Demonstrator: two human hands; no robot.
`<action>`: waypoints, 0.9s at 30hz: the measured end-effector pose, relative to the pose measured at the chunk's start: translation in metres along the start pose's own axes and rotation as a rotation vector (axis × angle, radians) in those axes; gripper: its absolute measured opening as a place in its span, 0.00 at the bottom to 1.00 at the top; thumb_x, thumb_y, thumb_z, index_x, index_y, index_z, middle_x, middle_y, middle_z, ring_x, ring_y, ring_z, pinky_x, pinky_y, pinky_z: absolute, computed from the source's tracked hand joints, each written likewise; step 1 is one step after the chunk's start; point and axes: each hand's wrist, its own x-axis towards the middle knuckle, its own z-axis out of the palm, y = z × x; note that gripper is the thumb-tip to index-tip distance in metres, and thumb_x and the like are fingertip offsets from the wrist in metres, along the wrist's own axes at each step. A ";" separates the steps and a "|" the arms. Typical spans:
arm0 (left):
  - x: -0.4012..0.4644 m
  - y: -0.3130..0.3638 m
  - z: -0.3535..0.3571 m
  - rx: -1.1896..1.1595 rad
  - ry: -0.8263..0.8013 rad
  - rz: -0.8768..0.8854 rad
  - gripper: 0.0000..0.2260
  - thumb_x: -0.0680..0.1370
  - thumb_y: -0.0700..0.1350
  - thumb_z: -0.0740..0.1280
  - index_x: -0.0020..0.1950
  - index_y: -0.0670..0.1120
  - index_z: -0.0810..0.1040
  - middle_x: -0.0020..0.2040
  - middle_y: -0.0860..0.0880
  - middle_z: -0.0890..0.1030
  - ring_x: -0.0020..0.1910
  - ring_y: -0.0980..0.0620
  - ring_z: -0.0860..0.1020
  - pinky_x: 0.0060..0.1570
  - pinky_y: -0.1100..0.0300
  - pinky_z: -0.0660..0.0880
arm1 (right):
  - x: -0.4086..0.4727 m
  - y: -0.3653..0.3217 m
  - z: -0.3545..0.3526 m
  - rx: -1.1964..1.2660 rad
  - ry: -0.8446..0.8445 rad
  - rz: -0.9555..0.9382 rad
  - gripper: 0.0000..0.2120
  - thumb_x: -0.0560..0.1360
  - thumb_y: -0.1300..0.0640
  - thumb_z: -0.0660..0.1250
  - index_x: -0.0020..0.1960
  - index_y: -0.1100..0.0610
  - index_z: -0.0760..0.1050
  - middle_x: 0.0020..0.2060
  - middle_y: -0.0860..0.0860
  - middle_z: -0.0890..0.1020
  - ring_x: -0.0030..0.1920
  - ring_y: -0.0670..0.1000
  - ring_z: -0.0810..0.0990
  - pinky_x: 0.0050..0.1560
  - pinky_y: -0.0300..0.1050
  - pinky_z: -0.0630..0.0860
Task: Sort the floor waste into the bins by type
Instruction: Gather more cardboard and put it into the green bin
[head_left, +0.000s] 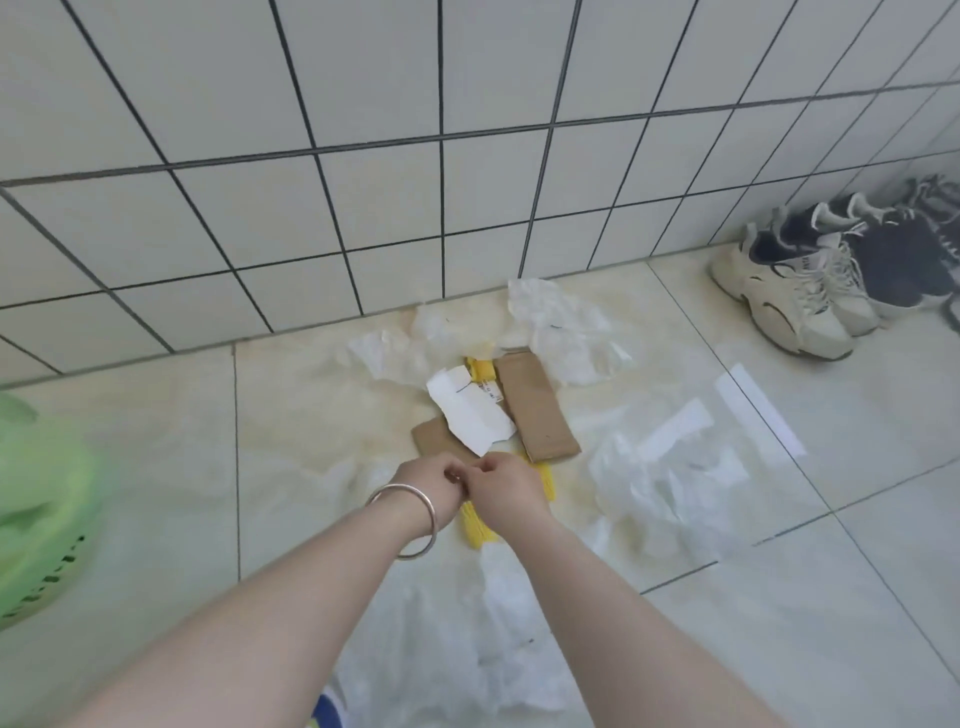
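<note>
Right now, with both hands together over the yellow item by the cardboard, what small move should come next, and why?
Probably lift the yellow item clear of the floor. Both hands, left hand and right hand, meet just above it with curled fingers, though what they pinch is hidden. Cardboard, torn white paper and clear plastic lie mixed around it, so separating one type comes first.

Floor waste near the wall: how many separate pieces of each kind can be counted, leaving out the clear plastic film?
Brown cardboard pieces: 2 (long strip, smaller piece)
Torn white paper sheet: 1
Yellow ribbed pieces: 2 (upper one, lower one under the hands)
Total: 5
</note>
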 end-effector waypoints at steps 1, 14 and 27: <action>0.004 -0.001 0.004 -0.081 0.004 -0.043 0.08 0.74 0.43 0.62 0.44 0.54 0.79 0.54 0.46 0.83 0.53 0.46 0.80 0.55 0.54 0.78 | 0.005 0.004 -0.004 -0.005 -0.006 0.011 0.09 0.75 0.55 0.61 0.37 0.53 0.74 0.35 0.49 0.77 0.41 0.52 0.74 0.36 0.40 0.69; 0.144 -0.023 0.021 -0.425 0.187 -0.556 0.12 0.71 0.46 0.65 0.52 0.43 0.76 0.59 0.42 0.79 0.57 0.40 0.79 0.60 0.53 0.74 | 0.176 0.042 -0.042 -0.165 0.225 0.201 0.19 0.74 0.55 0.60 0.64 0.54 0.70 0.61 0.54 0.72 0.61 0.56 0.71 0.58 0.49 0.71; 0.192 -0.003 0.041 -0.444 0.375 -0.679 0.37 0.66 0.57 0.74 0.68 0.48 0.60 0.65 0.44 0.64 0.61 0.39 0.72 0.58 0.49 0.70 | 0.221 0.042 -0.012 -0.326 0.325 0.241 0.34 0.71 0.40 0.67 0.67 0.60 0.63 0.63 0.58 0.69 0.65 0.60 0.66 0.61 0.53 0.68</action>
